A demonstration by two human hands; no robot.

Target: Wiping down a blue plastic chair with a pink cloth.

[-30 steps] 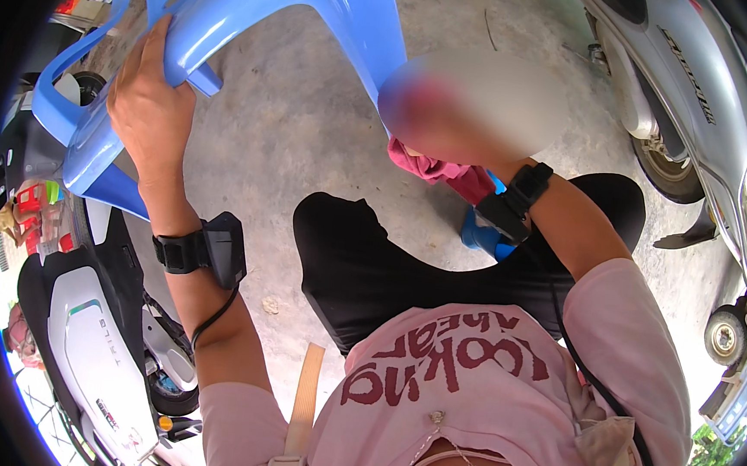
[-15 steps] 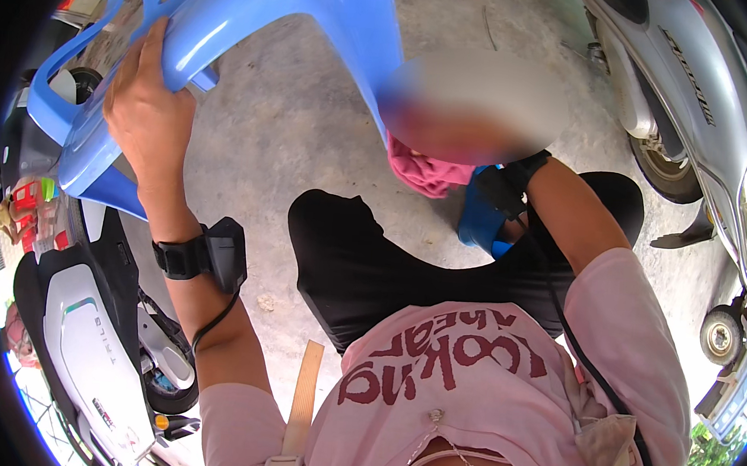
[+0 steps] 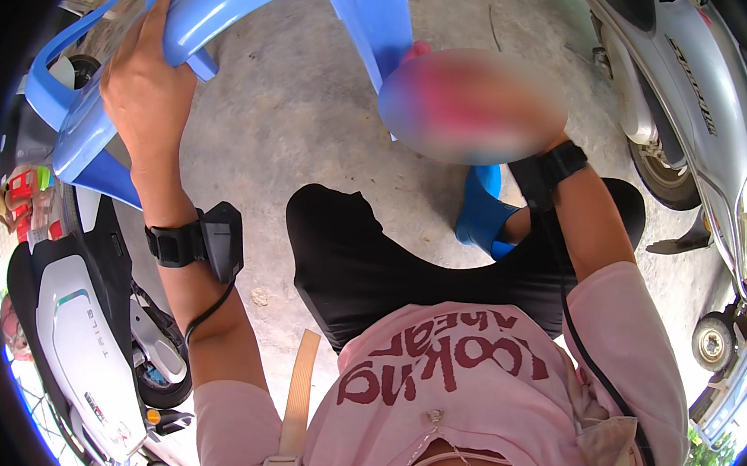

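Note:
A blue plastic chair [image 3: 242, 3] with a slotted part takes up the upper left. My left hand [image 3: 148, 87] grips its edge, fingers hooked over the rim. Beside the chair leg at the right, my right hand [image 3: 520, 113] is largely covered by a blurred patch. A pink cloth [image 3: 417, 51] is with that hand, pressed against or close to the leg; one corner shows above the blur. The fingers are smeared, but the cloth appears bunched under them. Both wrists wear black straps with a small device.
A white motorbike [image 3: 81, 334] stands at the left, a silver scooter [image 3: 704, 92] at the right. Under me is a grey concrete floor [image 3: 312, 125]. My foot in a blue slipper [image 3: 483, 210] is below my right hand. Another small wheel [image 3: 714, 342] shows far right.
My right hand and the pink cloth have moved up along the chair leg; the cloth no longer hangs below the blur. My left hand keeps its hold, shifted slightly with the chair in view.

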